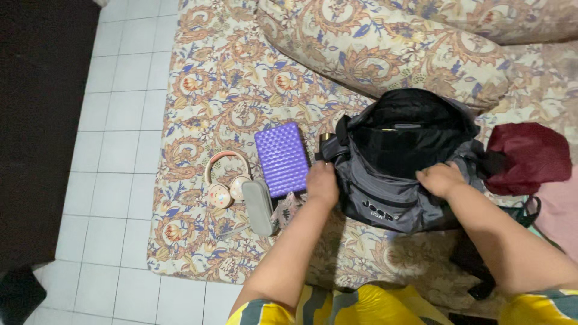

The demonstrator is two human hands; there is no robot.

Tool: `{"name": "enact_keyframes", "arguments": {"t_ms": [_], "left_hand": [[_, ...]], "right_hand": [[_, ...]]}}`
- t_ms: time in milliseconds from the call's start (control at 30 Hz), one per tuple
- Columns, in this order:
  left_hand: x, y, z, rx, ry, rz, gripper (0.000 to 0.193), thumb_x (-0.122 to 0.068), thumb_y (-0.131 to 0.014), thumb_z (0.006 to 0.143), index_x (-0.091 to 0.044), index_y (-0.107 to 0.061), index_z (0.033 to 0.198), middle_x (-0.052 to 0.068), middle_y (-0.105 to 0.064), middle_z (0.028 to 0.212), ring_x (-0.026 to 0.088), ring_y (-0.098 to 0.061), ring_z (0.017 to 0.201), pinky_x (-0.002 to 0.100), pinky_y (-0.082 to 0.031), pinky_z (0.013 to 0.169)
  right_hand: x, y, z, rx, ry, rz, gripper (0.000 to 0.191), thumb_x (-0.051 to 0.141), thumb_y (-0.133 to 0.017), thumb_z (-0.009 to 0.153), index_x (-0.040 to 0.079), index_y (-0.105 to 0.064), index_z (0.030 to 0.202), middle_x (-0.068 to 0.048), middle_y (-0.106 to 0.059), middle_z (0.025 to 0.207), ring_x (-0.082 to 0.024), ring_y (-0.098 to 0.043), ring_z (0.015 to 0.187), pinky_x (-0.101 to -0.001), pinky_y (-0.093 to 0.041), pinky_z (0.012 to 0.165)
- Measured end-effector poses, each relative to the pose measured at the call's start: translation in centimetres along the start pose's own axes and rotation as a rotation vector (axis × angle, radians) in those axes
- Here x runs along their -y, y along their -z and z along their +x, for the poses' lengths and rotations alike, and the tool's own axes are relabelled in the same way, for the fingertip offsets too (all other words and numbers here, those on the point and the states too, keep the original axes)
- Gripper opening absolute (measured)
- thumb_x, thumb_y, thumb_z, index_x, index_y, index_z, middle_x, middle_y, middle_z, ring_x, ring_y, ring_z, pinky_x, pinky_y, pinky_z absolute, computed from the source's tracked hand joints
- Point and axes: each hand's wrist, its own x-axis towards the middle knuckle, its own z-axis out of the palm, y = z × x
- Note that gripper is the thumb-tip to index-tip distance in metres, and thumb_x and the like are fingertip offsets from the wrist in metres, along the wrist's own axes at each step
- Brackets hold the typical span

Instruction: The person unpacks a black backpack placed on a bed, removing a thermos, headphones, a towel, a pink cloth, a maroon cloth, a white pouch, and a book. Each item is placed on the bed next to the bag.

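With your left hand and right hand each closed on the open grey shoulder bag's front rim, uneven pulling could tip it onto the purple case beside it.

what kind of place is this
Probably a home bedroom or living room: a floral-covered mattress lies on a white tiled floor, with a matching cushion and a grey bag being handled.

Between left hand and right hand, an open bag on the mattress; left of the left hand, a case, pouch and headphones.
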Motion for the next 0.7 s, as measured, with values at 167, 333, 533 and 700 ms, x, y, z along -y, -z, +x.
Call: {"name": "enact_keyframes", "arguments": {"t_ms": [167, 333, 533, 700], "left_hand": [[-10.5, -2.5, 0.0, -0.248, -0.651, -0.143, 0.049, -0.037, -0.058, 0.091, -0.009, -0.063, 0.130, 0.014, -0.060, 0.139, 0.036, -0.051, 0.133, 0.057, -0.034, 0.108], [-12.3, -5.6, -1.5, 0.292, -0.582, 0.149, 0.043, -0.047, -0.049, 0.104, -0.013, -0.071, 0.120, 0.011, -0.071, 0.126, 0.031, -0.061, 0.125, 0.055, -0.033, 0.117], [-10.8, -7.6, -0.4, 0.350, -0.568, 0.127, 0.045, -0.042, -0.049, 0.107, -0.011, -0.064, 0.134, 0.016, -0.076, 0.108, 0.037, -0.069, 0.107, 0.050, -0.044, 0.102], [-10.4, -9.1, -0.1, 0.489, -0.598, 0.245, 0.030, -0.031, -0.060, 0.093, -0.027, -0.077, 0.117, 0.008, -0.076, 0.112, 0.027, -0.069, 0.113, 0.049, -0.041, 0.105]], "right_hand": [[-1.2, -2.1, -2.1, 0.304, -0.069, -0.094, 0.050, 0.047, -0.044, 0.096, 0.016, -0.081, 0.112, -0.009, -0.075, 0.124, -0.025, -0.069, 0.122, -0.0449, -0.039, 0.117], [-1.6, -2.4, -3.1, 0.423, -0.095, 0.007, 0.043, 0.043, -0.061, 0.090, 0.012, -0.078, 0.115, -0.012, -0.073, 0.124, -0.032, -0.070, 0.117, -0.0422, -0.055, 0.099], [-1.5, -2.5, -2.6, 0.122, -0.218, 0.185, 0.055, 0.022, -0.058, 0.094, 0.011, -0.050, 0.147, -0.019, -0.073, 0.121, -0.037, -0.070, 0.110, -0.0480, -0.058, 0.089], [1.2, -3.4, -3.0, 0.056, -0.019, -0.057, 0.056, 0.018, -0.059, 0.090, 0.023, -0.049, 0.145, -0.016, -0.056, 0.138, -0.034, -0.058, 0.129, -0.0423, -0.055, 0.094]]}}
